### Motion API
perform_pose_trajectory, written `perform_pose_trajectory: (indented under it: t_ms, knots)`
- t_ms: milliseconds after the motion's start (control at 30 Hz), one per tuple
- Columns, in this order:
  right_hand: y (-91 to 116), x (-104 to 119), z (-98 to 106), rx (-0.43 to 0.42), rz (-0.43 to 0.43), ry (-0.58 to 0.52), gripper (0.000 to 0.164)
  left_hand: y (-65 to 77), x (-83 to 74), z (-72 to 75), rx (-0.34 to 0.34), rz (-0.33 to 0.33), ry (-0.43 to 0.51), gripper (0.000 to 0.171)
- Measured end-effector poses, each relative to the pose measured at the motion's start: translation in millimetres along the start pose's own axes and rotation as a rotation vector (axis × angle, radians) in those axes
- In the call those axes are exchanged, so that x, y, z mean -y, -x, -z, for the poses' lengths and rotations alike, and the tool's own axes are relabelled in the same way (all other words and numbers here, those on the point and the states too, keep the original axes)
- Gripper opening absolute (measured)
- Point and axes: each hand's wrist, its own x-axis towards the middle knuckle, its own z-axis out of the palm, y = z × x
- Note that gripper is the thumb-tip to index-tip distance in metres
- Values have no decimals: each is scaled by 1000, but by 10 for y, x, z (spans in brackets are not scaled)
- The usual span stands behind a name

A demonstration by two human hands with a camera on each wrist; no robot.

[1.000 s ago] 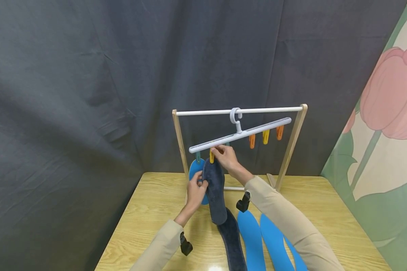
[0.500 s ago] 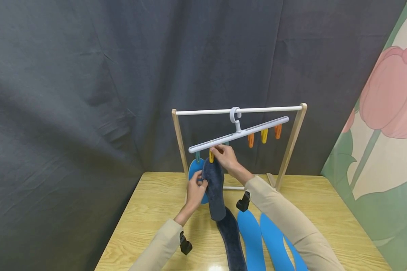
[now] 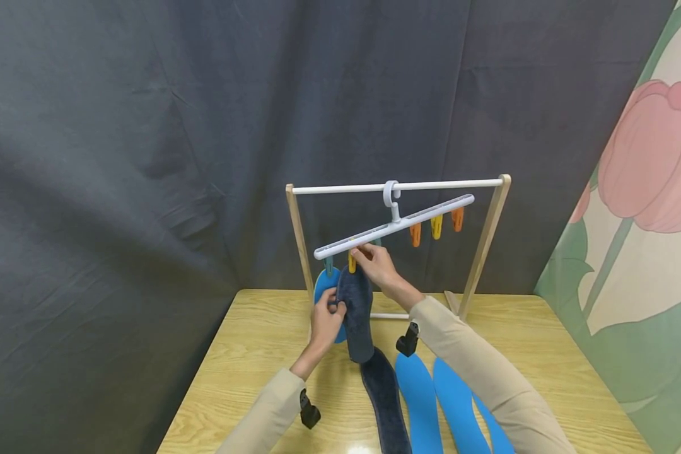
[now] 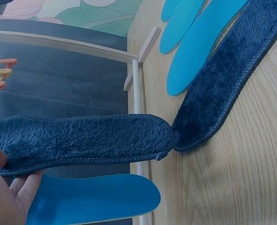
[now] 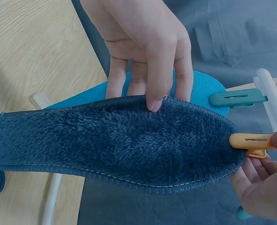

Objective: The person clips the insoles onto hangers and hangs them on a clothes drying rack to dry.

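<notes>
A dark blue fuzzy insole point(image 3: 356, 315) hangs below the tilted white hanger point(image 3: 394, 227). My left hand point(image 3: 326, 320) pinches its left edge between thumb and fingers, which the right wrist view shows closely. At the insole's top end, my right hand point(image 3: 377, 268) pinches a yellow clip point(image 5: 251, 140) between thumb and fingers, and the clip's tip overlaps the insole. Just behind, a blue insole point(image 4: 96, 199) hangs from a green clip point(image 5: 236, 97) at the hanger's low left end.
A second dark fuzzy insole point(image 3: 384, 397) and several blue insoles point(image 3: 420, 400) lie on the wooden table point(image 3: 250, 359). Orange clips point(image 3: 415, 235) and another yellow clip point(image 3: 436, 227) hang on the hanger's right side. The wooden rack point(image 3: 490, 239) carries the hanger on its white rod point(image 3: 448, 185).
Both hands keep their hold on the insole and clip. The dark insole's lower end has swung slightly up and away, and the hanger's right end has shifted a little left.
</notes>
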Motion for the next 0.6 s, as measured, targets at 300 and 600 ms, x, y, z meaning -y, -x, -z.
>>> perform_pose_trajectory:
  t_ms: [300,600]
  knots:
    - [2,-10,-10,15,6,-14,35,19,30,23,8,-8,-15,32]
    - [-10,-39,-27,-3,-8,-45,34,38,79,45,2,-28,-9,33]
